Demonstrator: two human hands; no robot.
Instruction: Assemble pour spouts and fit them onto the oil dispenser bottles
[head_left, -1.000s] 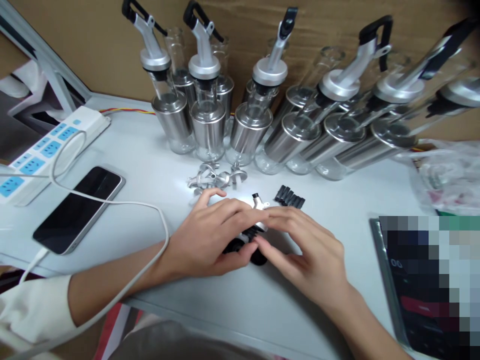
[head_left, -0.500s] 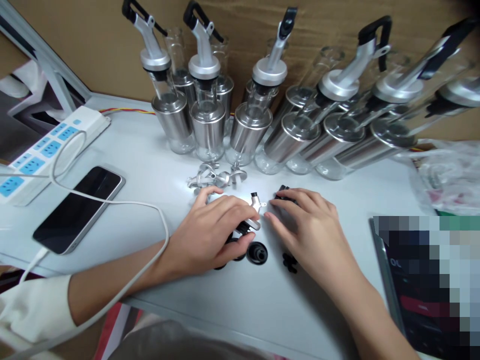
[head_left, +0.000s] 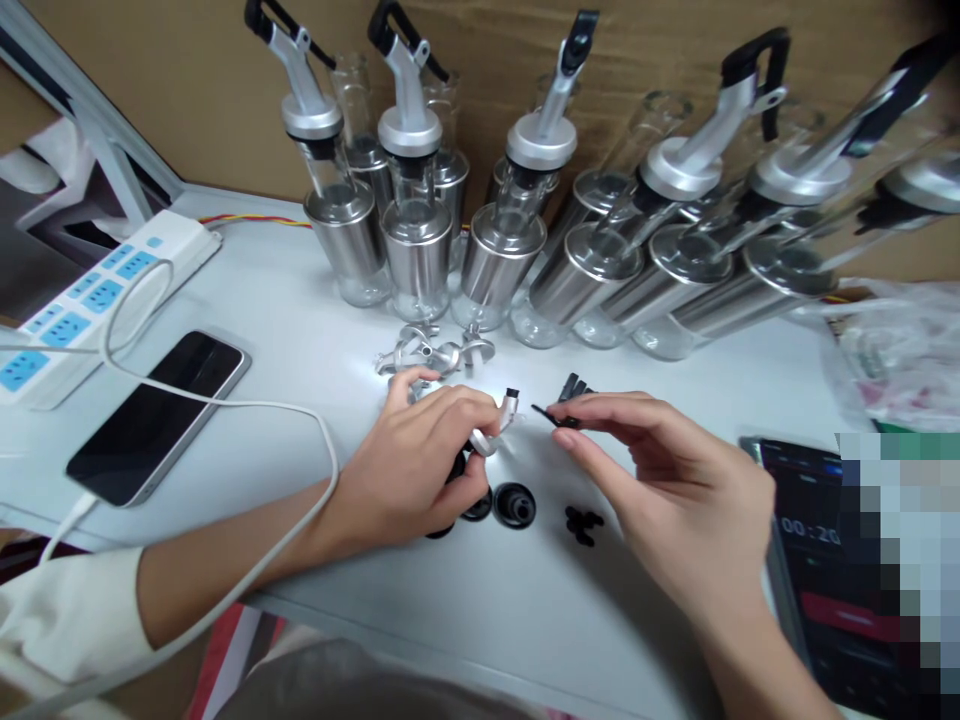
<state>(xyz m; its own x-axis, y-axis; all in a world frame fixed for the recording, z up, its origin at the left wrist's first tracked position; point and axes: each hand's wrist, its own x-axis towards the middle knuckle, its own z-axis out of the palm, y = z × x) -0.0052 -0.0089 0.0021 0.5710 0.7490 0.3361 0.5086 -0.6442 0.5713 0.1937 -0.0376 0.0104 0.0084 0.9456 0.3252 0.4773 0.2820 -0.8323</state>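
My left hand (head_left: pixel 424 455) pinches a silver pourer spout (head_left: pixel 508 408), its narrow black-tipped end pointing up and away. Between the thumb and forefinger of my right hand (head_left: pixel 675 480) is a small black lever (head_left: pixel 556 415), just right of the spout and not touching it. More black levers (head_left: pixel 576 386) lie behind my right fingertips. Silver spout parts (head_left: pixel 427 352) are piled beyond my left hand. Black round stoppers (head_left: pixel 515 506) rest near my left thumb, some partly hidden. Several tiny black pieces (head_left: pixel 583 524) sit between the hands, nearer the front.
Glass and steel bottles (head_left: pixel 417 250) with pourers stand in rows along the cardboard backing (head_left: pixel 480 40). At left are a power strip (head_left: pixel 105 300) and a phone (head_left: pixel 157 420) with a white cable. A timer device (head_left: pixel 817 560) and plastic bags (head_left: pixel 900 350) lie at right.
My right hand has taken a black lever and lifted it, turning and shifting right. My left hand has tilted the spout more upright and moved it slightly left.
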